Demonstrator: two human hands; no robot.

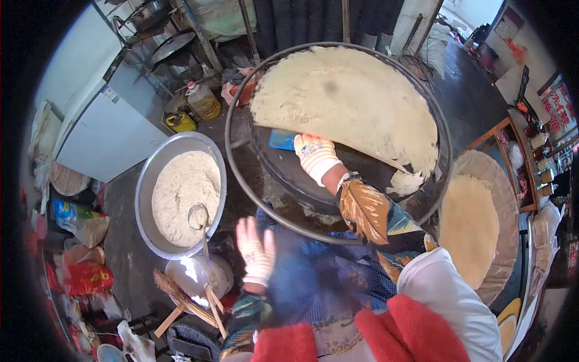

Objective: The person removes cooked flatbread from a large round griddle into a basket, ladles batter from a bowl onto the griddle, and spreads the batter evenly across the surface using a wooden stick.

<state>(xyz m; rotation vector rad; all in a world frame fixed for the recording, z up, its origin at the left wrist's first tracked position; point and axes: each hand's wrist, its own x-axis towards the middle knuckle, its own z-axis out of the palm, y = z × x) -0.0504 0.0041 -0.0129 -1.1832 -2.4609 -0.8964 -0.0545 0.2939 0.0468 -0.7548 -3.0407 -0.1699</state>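
My right hand [316,158], in a striped glove, closes around a blue scraper [282,139] at the near edge of a large thin pancake [344,96]. The pancake covers the far part of a round black griddle [289,160]; dark bare surface shows along its near side. A torn flap [405,182] of it lies at the right. Holding nothing, my left hand [256,250] is raised in front of my body with its fingers stretched out. To its upper left stands a metal basin [143,199] of pale batter [181,187], with a ladle [198,216] resting in it.
A metal ring [232,151] surrounds the griddle. At the right, another flat pancake [470,229] lies on a round lined tray [509,241]. A whisk broom [181,292] and a pot [175,271] are below the basin. An oil jug [202,101] stands near a white cabinet [111,136].
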